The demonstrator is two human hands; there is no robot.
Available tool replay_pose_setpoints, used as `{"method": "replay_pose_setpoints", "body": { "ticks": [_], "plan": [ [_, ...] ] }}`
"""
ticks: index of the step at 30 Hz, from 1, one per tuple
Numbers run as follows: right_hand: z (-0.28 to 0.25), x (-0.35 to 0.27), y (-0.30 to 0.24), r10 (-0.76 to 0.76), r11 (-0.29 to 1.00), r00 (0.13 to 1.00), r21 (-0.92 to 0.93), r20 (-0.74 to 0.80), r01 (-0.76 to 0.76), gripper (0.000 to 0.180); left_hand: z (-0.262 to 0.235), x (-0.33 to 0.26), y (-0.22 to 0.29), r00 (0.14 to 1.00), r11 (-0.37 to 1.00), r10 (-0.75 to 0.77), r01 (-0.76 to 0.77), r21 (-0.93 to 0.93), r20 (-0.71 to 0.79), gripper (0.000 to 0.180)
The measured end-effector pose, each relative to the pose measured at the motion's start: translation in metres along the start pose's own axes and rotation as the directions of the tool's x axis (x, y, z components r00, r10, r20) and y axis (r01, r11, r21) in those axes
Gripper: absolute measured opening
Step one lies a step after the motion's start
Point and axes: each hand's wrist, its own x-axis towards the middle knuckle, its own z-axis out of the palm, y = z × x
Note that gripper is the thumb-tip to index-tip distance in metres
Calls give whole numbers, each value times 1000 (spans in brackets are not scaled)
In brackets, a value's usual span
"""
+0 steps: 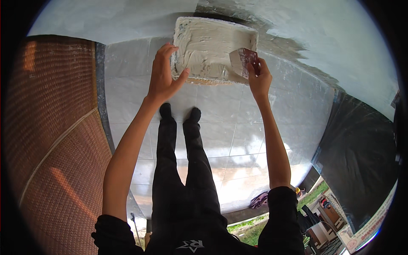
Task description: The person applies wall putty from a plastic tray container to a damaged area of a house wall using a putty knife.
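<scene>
A rectangular tray [253, 41] with a white-crusted rim holds a spread of pale, creamy plaster [208, 44]. It sits at the foot of the wall ahead of me. My left hand [163, 74] is at the tray's near left corner, thumb and fingers apart; whether it touches the rim I cannot tell. At the near right corner, my right hand [260, 78] is closed on a putty knife [242, 59]. The wide, reddish-brown blade is smeared with plaster and stands over the tray's right side.
Ahead, the wall [331, 46] is partly coated pale, with a rough grey patch low down. Grey tiles [212, 140] cover the floor. A woven brown panel [55, 127] stands at left, a dark sheet [357, 157] at right. A purple cloth [259, 200] lies by the floor's edge.
</scene>
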Motion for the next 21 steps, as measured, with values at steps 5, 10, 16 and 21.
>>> {"method": "replay_pose_setpoints", "body": {
  "ticks": [5, 10, 16, 21],
  "plan": [
    [22, 2, 54, -37, 989, 997, -141, 72, 47, 21, 44, -48, -26, 983, 988, -157, 157, 8, 97, 66],
    [25, 17, 91, -93, 968, 986, -220, 138, 122, 25, 76, -62, -40, 966, 966, -238, 224, 131, 100, 69],
    [34, 21, 102, -143, 963, 977, -206, 155, 174, 26, 103, -63, -45, 960, 930, -280, 269, 252, 10, 81],
    [39, 22, 108, -157, 964, 980, -197, 125, 180, 24, 113, -67, -50, 948, 913, -319, 311, 263, -13, 88]
  ]
}}
